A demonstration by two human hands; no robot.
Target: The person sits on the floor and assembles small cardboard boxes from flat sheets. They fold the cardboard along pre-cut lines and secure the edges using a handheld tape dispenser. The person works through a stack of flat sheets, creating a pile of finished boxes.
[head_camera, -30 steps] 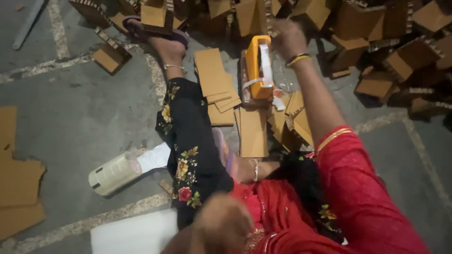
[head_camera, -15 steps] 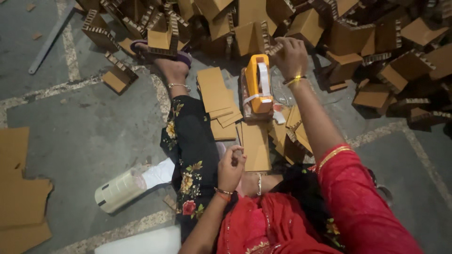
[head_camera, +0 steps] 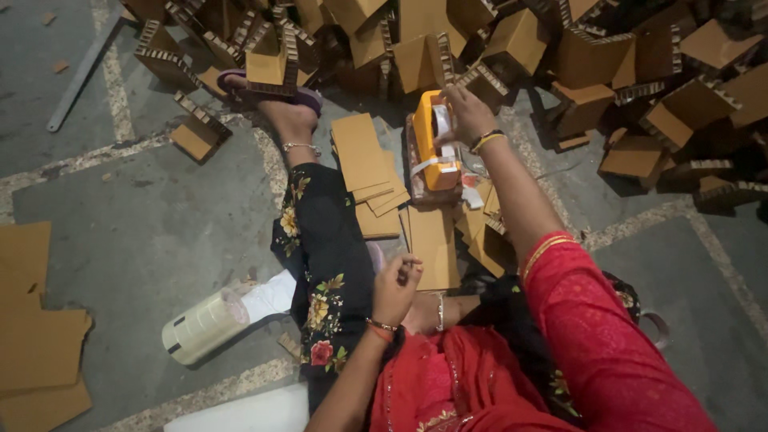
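Note:
My right hand (head_camera: 468, 114) reaches forward and grips the top of an orange tape dispenser (head_camera: 436, 148), fingers on its white tape strip. The dispenser stands on a brown packet among flat cardboard sheets (head_camera: 362, 156) on the floor. My left hand (head_camera: 396, 284) hovers over my lap with its fingers curled together. Its fingertips are at the near edge of a flat cardboard sheet (head_camera: 432, 244), and nothing shows in it. My left leg in black flowered cloth (head_camera: 324, 240) stretches forward, the foot in a purple sandal (head_camera: 304, 100).
A heap of folded cardboard boxes (head_camera: 592, 56) fills the far side and right. A large roll of clear tape (head_camera: 204, 324) lies left of my leg. Flat cardboard sheets (head_camera: 36, 344) lie at the left edge, a white sheet (head_camera: 240, 412) at the bottom, a grey strip (head_camera: 80, 72) at far left.
My left hand came up from the bottom edge to my lap beside the cardboard sheet. My right hand drew back from the boxes onto the top of the dispenser.

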